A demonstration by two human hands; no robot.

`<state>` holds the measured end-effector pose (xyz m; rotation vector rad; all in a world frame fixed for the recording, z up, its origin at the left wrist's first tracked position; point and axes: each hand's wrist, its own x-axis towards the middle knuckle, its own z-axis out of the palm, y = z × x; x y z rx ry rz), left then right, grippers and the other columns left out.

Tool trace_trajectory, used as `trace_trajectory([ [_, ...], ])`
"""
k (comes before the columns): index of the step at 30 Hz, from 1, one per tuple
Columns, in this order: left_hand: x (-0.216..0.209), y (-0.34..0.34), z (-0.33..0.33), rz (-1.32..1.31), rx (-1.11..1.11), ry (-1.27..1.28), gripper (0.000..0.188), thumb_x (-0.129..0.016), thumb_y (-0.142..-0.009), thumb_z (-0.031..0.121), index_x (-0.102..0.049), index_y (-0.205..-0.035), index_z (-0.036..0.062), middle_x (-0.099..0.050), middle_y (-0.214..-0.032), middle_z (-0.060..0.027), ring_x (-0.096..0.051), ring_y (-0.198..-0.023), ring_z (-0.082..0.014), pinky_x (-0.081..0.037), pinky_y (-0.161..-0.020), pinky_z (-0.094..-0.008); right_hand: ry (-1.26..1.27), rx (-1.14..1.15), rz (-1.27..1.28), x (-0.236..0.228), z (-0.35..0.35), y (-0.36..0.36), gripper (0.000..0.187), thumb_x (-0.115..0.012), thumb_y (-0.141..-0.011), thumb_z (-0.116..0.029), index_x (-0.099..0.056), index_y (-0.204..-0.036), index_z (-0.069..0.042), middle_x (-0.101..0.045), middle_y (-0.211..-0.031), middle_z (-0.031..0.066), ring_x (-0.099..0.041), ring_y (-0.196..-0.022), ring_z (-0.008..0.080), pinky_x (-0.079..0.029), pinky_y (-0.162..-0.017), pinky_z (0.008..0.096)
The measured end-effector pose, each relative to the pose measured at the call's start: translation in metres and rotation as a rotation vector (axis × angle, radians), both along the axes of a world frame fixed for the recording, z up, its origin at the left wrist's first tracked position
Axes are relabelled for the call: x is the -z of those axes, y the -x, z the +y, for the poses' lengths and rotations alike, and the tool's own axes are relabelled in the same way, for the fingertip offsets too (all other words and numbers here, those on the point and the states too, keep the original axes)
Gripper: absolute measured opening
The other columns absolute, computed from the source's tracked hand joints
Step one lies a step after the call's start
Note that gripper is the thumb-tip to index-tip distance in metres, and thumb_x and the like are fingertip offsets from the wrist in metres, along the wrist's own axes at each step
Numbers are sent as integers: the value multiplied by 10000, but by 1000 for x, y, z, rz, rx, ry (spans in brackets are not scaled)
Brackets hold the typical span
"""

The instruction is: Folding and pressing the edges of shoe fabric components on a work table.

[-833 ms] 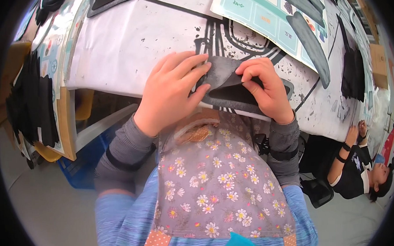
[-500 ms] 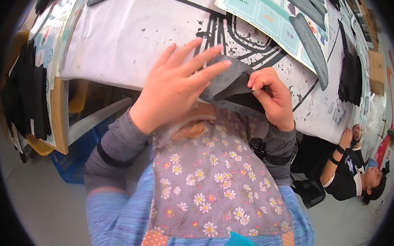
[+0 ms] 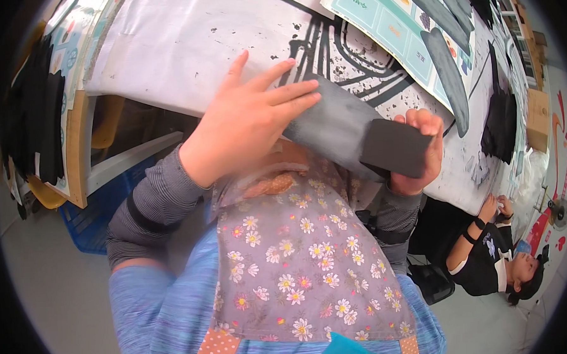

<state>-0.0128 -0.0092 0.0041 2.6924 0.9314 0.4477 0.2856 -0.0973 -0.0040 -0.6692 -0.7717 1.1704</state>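
Observation:
A strip of soft-looking grey material (image 3: 335,118) lies slantwise over the near table edge, in front of my apron. Its right end is folded over, showing a smooth black face (image 3: 396,148). My right hand (image 3: 433,154) is closed around that folded end, fingers behind it and thumb below. My left hand (image 3: 246,112) is open with fingers spread. Its fingertips are over the strip's far left end; whether they touch it I cannot tell. Similar long grey strips (image 3: 447,75) rest on a pale teal printed sheet (image 3: 378,27) at the far right.
A white cover with thick black lines (image 3: 164,62) lies over the table. Black pieces hang or lie at the left (image 3: 47,124) and right (image 3: 501,120). A blue crate (image 3: 86,227) stands on the floor at left. Another person (image 3: 489,256) is at the right.
My right hand has moved right and slightly down, turning the strip's end over so its black face shows broadly. More of the grey side is exposed. My left hand stays spread, shifted slightly left.

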Motion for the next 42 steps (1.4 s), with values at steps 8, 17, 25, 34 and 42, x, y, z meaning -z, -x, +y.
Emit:
trace_trajectory([
  [8,1,13,9,-53,35,25,463,-680,-971,150,-654,-1426,233,-669,-1409,59,-508,-1446,-253,-264,-1243,-627,-27,26,-473,2,9,26,131,-609,-1008,14,-563,-1118,-41,-608,-1173,129,-582,-1090,214,-453,-999,352],
  [17,0,15,10,-117,-3,73,591,-732,-921,147,-595,-1492,208,-737,-1262,-18,-561,-1397,-246,-321,-1231,-576,18,-124,-838,-5,15,41,338,-660,-963,74,-488,-1216,-71,-686,-1321,187,-632,-1196,221,-448,-1038,358],
  [25,5,18,11,-117,-11,61,673,-753,-899,154,-506,-1526,159,-692,-1405,57,-537,-1431,-237,-334,-1230,-567,-156,-46,-1388,-13,23,50,594,-925,-764,-247,-579,-1227,-109,-647,-1433,115,-529,-1356,361,-370,-1155,559],
  [34,7,18,11,-116,-19,67,645,-750,-895,149,-528,-1501,159,-701,-1389,55,-539,-1429,-240,-328,-1233,-566,-168,-67,-1493,-10,21,48,589,-936,-738,-263,-605,-1204,-122,-659,-1346,60,-557,-1343,358,-332,-1175,619],
  [42,6,17,11,-124,-23,74,644,-757,-890,152,-535,-1495,165,-705,-1380,52,-545,-1422,-242,-330,-1231,-568,-180,-131,-1247,-11,14,37,399,-893,-759,-136,-654,-1075,-89,-638,-1221,102,-609,-1185,326,-410,-1116,526],
])
